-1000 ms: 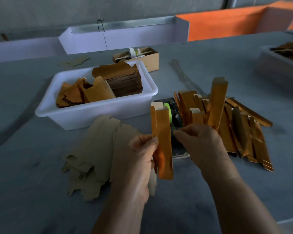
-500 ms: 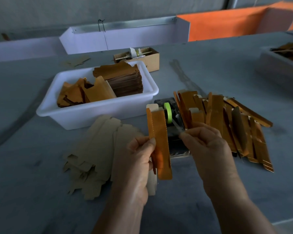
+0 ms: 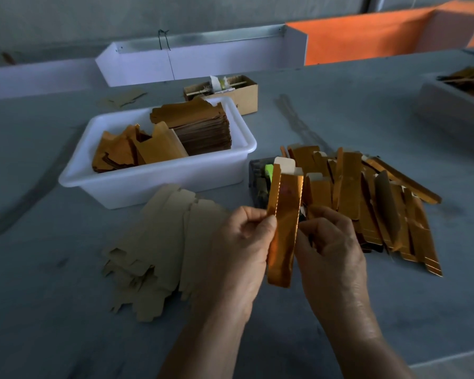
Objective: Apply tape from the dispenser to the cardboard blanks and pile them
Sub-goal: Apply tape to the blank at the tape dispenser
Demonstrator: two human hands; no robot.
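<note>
Grey table [image 3: 66, 310]: 2 hands grip 1 blank [image 3: 283, 228].

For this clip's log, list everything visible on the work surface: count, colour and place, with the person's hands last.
Folded gold foil cardboard blank: one, gold, held upright between both hands.
Pile of folded gold blanks: many, gold, on the table right of the hands.
Tape dispenser with green roll: one, dark, behind the held blank, partly hidden.
White plastic tub: one, left of the dispenser, holding stacked gold-brown blanks.
Flat tan cardboard blanks: several, tan, spread in front of the tub.
Small open brown cardboard box: one, behind the tub.
Grey tub: one, far right, contents unclear.
Grey table: one, under everything.
Left hand: pinches the blank's left edge.
Right hand: fingers curled at the blank's right edge.
</note>
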